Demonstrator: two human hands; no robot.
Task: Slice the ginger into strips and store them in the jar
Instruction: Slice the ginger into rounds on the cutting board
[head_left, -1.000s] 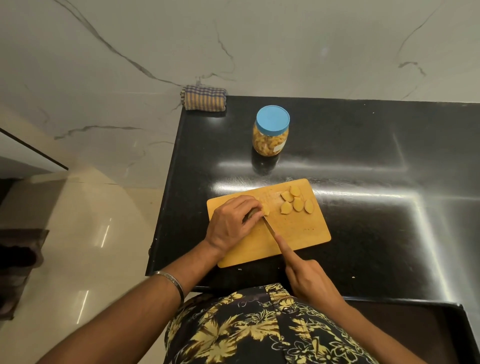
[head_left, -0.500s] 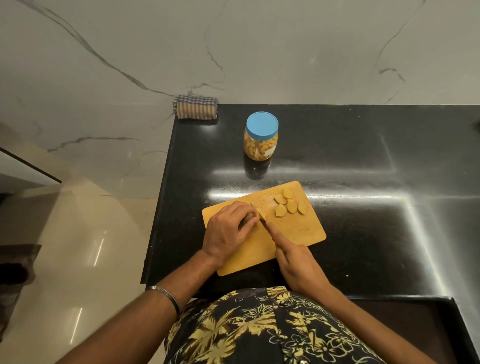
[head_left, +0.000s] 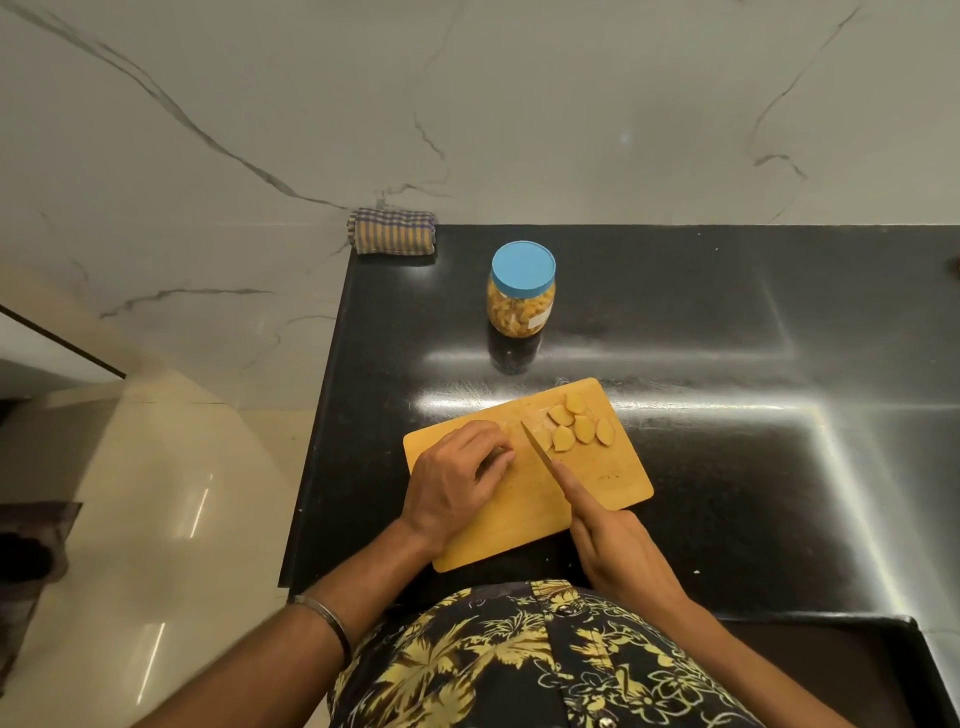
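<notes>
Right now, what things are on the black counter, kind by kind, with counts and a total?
Cutting board: 1
Knife: 1
Jar with blue lid: 1
Folded checked cloth: 1
Cut ginger slices: about 6, beside the blade; any piece under the left hand is hidden
Total: about 10, hands apart; the right hand holds the knife.

Views: just one, worn on the person's head.
Facing: forward and steeply down over the black counter (head_left: 727, 415).
Nearness: close above the cutting board (head_left: 524, 499), arms reaching in from the near edge.
Far: marble wall (head_left: 467, 104).
Left: floor (head_left: 156, 493).
</notes>
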